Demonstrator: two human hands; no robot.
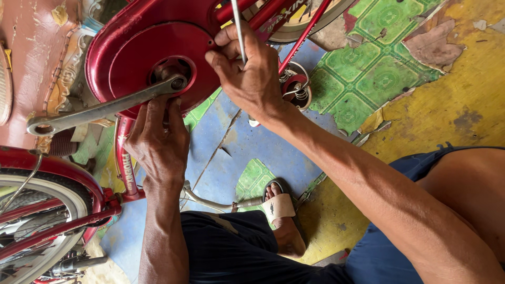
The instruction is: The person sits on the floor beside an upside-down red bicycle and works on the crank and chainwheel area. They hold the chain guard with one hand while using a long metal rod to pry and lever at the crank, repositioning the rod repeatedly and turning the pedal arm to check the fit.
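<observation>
Red bike upside down, far left of scene. L hand (158, 139) sits under the grey crank arm (100, 109), fingers curled up vs the red chain guard (142, 58) near the crank bolt; can't tell if it grips anything. R hand (247, 68), just right of it, is clamped on a thin metal rod (238, 26) at the guard's edge. Hands apart. Sandalled foot (281, 215) nearer, on patchy floor (379, 68).

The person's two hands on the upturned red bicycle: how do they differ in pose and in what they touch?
The left hand lies back up, fingers pressed under the grey metal crank arm, while the right hand sits higher. The left hand has no tool; the right hand closes its grip on a thin silver metal rod. Both touch the round red metal chain guard.
</observation>
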